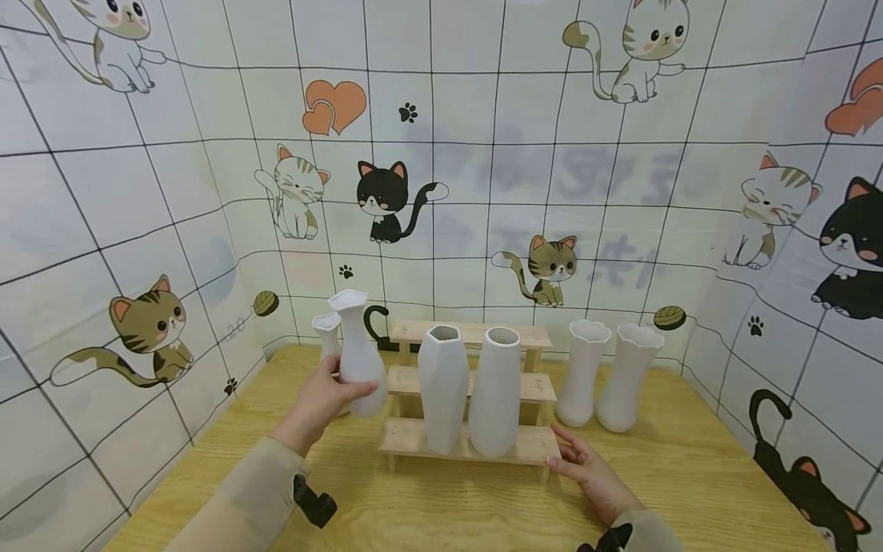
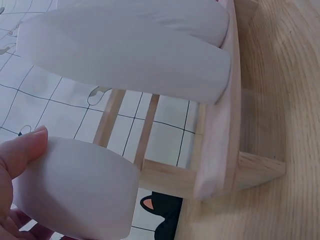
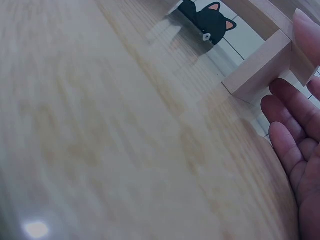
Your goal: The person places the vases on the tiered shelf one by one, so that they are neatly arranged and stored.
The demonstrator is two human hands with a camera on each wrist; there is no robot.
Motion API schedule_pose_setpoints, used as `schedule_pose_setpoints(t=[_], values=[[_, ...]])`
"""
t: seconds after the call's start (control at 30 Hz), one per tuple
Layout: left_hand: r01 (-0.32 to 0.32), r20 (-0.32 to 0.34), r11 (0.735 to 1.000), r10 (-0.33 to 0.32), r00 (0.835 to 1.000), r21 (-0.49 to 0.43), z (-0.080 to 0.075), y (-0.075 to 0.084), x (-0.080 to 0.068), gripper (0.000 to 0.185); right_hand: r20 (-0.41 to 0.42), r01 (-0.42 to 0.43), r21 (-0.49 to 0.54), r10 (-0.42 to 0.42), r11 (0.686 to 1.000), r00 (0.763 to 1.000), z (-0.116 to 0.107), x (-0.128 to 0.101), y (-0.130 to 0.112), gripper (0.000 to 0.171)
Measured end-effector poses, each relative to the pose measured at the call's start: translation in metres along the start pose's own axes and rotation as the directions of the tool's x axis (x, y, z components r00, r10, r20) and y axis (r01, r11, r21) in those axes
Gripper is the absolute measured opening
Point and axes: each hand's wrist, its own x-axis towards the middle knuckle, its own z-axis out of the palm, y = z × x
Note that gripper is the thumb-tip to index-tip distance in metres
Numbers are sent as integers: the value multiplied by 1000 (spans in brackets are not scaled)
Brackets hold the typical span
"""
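Note:
In the head view my left hand (image 1: pixel 324 402) grips a white vase (image 1: pixel 362 360) with a wavy rim, holding it upright at the left end of a three-tiered wooden stand (image 1: pixel 476 452). The left wrist view shows the thumb (image 2: pixel 31 147) lying along that vase's lower body. My right hand (image 1: pixel 586 471) holds the right end of the stand's lowest step, fingers against its leg (image 3: pixel 262 65). Two white vases stand side by side on that step: a faceted one (image 1: pixel 441 391) and a smooth, round-mouthed one (image 1: pixel 495 395).
Behind the held vase, another white vase (image 1: pixel 326 330) is partly hidden. Two more wavy-rimmed vases, a nearer one (image 1: pixel 626 379) and one beside it (image 1: pixel 582 376), stand on the wooden table (image 1: pixel 428 514) right of the stand. A cat-printed tiled cloth (image 1: pixel 462 176) surrounds the table's back and sides.

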Motion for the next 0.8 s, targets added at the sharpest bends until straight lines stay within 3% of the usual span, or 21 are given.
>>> schedule_pose_setpoints(t=[0.43, 0.8], values=[[-18, 17, 999, 17, 1000, 45, 16, 21, 8, 75, -1, 0, 2, 0, 1000, 1000, 1, 0, 0, 69], [-31, 67, 999, 32, 997, -19, 26, 42, 7, 70, 11, 6, 3, -6, 1000, 1000, 1, -1, -1, 69]])
